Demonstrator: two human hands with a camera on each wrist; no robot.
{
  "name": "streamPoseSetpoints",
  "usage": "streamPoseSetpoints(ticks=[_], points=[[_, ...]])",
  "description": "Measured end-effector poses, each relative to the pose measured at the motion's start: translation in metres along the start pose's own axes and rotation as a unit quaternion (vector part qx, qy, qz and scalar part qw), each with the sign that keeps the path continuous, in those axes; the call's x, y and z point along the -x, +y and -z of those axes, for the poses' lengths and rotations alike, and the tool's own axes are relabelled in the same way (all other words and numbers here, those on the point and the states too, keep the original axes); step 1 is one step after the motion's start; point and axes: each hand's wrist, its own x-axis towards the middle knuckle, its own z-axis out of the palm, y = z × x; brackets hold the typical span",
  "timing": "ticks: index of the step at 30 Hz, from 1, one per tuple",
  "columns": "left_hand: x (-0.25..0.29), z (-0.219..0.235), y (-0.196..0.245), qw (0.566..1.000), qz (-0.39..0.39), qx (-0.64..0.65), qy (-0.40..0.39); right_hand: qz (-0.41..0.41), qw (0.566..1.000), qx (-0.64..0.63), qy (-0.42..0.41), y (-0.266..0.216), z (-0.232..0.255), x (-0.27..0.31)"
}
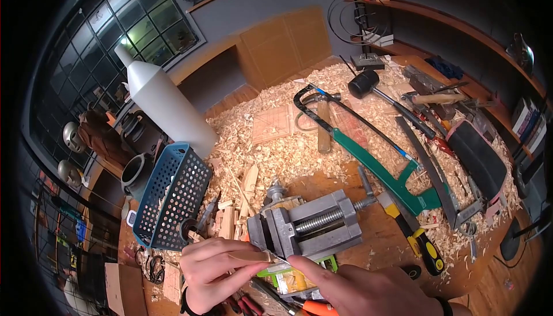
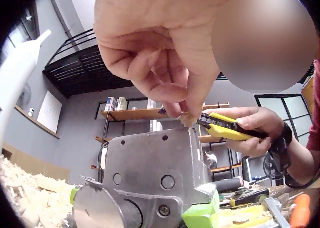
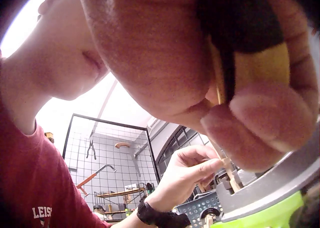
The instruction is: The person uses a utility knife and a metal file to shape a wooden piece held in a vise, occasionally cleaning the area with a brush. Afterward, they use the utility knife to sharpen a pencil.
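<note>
Over the front of the grey metal vise [image 1: 311, 224], my left hand [image 1: 208, 269] pinches a small piece of wood [image 1: 251, 256] between thumb and fingers. The piece's pale, notched end [image 3: 231, 176] shows in the right wrist view, beside the vise. My right hand [image 1: 368, 290] grips a yellow and black utility knife [image 2: 226, 128], its fingers wrapped round the handle. In the head view the index finger stretches toward the wood, and the thin blade [image 1: 281, 258] meets its end. The knife's handle is mostly hidden under the hand there.
Wood shavings [image 1: 236, 132] cover much of the bench. A blue perforated basket [image 1: 173, 201] stands left of the vise. Behind and right lie a green hacksaw [image 1: 374, 166], a claw hammer [image 1: 324, 123], a black mallet [image 1: 364, 84] and a yellow-black handsaw [image 1: 423, 247]. An orange-handled tool [image 1: 319, 308] lies in front.
</note>
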Motion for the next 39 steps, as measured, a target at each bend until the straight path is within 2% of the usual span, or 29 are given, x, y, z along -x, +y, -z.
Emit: streamPoseSetpoints(ticks=[3,8,10,15,18,22,25,28,30,34,37,39], points=[[0.0,0.0,0.001,1.0,0.001,0.002,0.002,-0.008,1.0,0.007,-0.027,-0.007,0.008,-0.005],[0.0,0.002,-0.001,1.0,-0.013,0.009,-0.008,0.006,1.0,0.01,-0.017,-0.008,0.007,-0.007],[0.0,0.003,-0.001,1.0,-0.01,0.008,-0.013,0.008,1.0,0.002,-0.006,-0.008,0.006,-0.006],[0.0,0.003,0.001,1.0,0.009,0.025,-0.012,-0.03,0.999,0.008,-0.041,-0.004,0.001,-0.003],[0.0,0.002,0.0,0.999,0.012,0.03,-0.015,-0.004,0.999,0.005,-0.039,-0.01,0.009,-0.009],[0.0,0.003,0.002,0.999,0.018,0.028,-0.017,-0.025,0.998,-0.002,-0.053,-0.009,0.005,-0.006],[0.0,0.002,0.001,0.999,0.017,0.029,-0.017,0.004,1.0,-0.013,-0.007,-0.003,-0.003,-0.005],[0.0,0.003,0.001,0.999,0.01,0.026,-0.017,0.0,0.999,0.003,-0.035,-0.007,0.004,-0.008],[0.0,0.003,0.0,0.999,0.012,0.026,-0.015,-0.049,0.995,0.004,-0.088,-0.011,0.009,-0.008],[-0.002,0.001,0.004,0.999,0.022,0.031,-0.015,-0.015,0.999,-0.017,-0.035,-0.007,0.005,-0.007],[-0.001,0.003,0.005,1.0,0.017,0.011,-0.015,-0.002,0.998,-0.032,-0.054,-0.013,0.014,-0.011],[0.0,0.002,0.005,0.999,0.025,0.014,-0.014,-0.083,0.983,0.083,-0.138,-0.025,0.021,-0.016]])
